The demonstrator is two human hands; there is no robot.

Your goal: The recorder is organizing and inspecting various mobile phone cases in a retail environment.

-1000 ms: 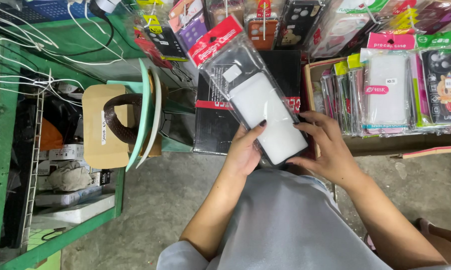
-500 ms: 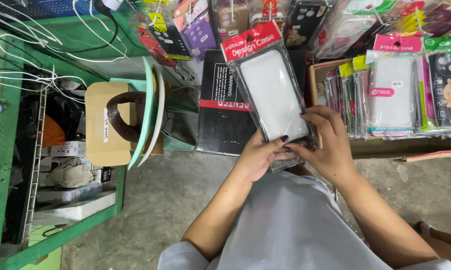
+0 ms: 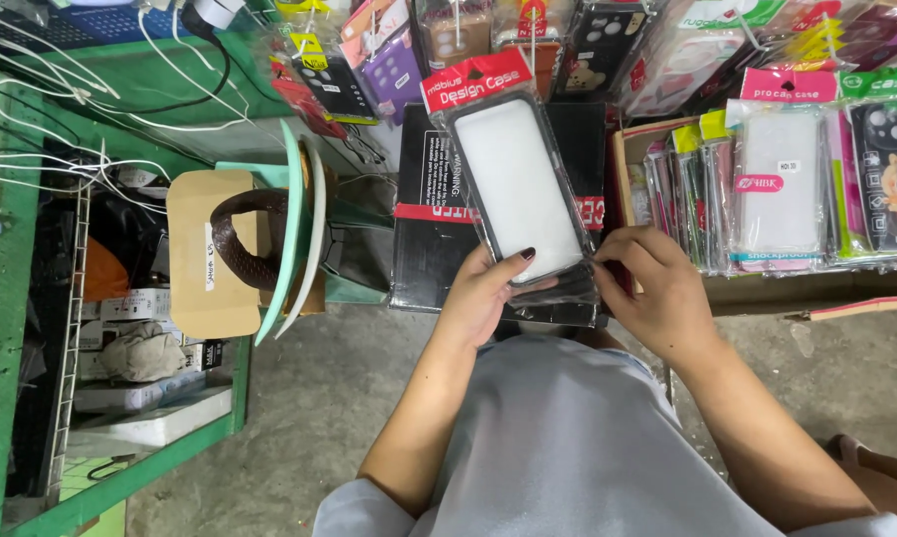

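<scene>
Left hand [image 3: 483,293] grips the light, slippery packet [image 3: 520,189] at its 6 o'clock end; right hand [image 3: 657,293] apparently pinches its lower corner.

Bare grey concrete floor [image 3: 349,398] across the lower frame. Directly on it — black cardboard box [image 3: 439,214] at centre, brown carton [image 3: 767,288] of packaged phone cases at right, green metal rack [image 3: 1,328] along the left edge.
</scene>
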